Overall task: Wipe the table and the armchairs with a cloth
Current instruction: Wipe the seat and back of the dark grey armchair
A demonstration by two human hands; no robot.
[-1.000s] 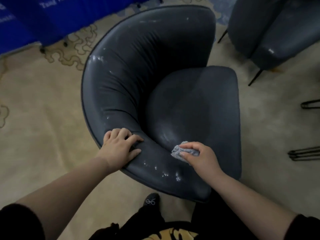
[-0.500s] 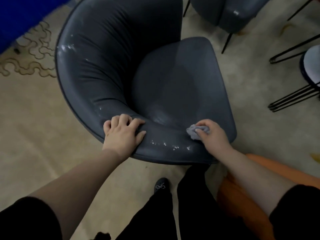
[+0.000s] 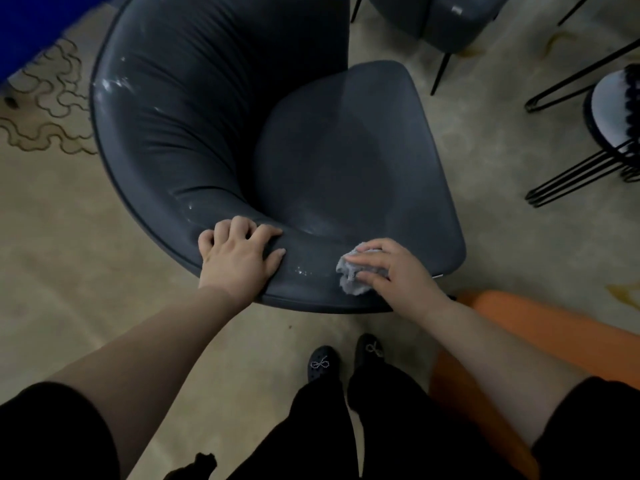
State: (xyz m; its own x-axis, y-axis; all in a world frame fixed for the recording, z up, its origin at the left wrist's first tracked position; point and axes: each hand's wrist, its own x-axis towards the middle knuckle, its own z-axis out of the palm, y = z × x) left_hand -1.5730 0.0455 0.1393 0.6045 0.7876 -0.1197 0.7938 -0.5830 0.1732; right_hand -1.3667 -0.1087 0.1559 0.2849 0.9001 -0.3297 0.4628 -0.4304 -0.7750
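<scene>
A dark grey leather armchair (image 3: 221,109) with a curved back stands right below me, its near armrest marked with pale smudges. My left hand (image 3: 239,261) lies on that armrest, fingers curled over its top edge and thumb spread along the front. My right hand (image 3: 391,271) holds a crumpled grey cloth (image 3: 353,275) between thumb and fingers and presses it onto the same armrest, near the seat's front corner. About a hand's width separates the two hands.
A second dark armchair (image 3: 436,22) stands at the top right. A small round table (image 3: 616,112) on black wire legs is at the right edge. An orange seat (image 3: 540,327) is under my right forearm. My two black shoes (image 3: 325,362) stand on beige carpet.
My right hand has slid the cloth along the armrest toward its front end, then a little down its outer face. My left hand keeps its place on the armrest. My view moved closer.
</scene>
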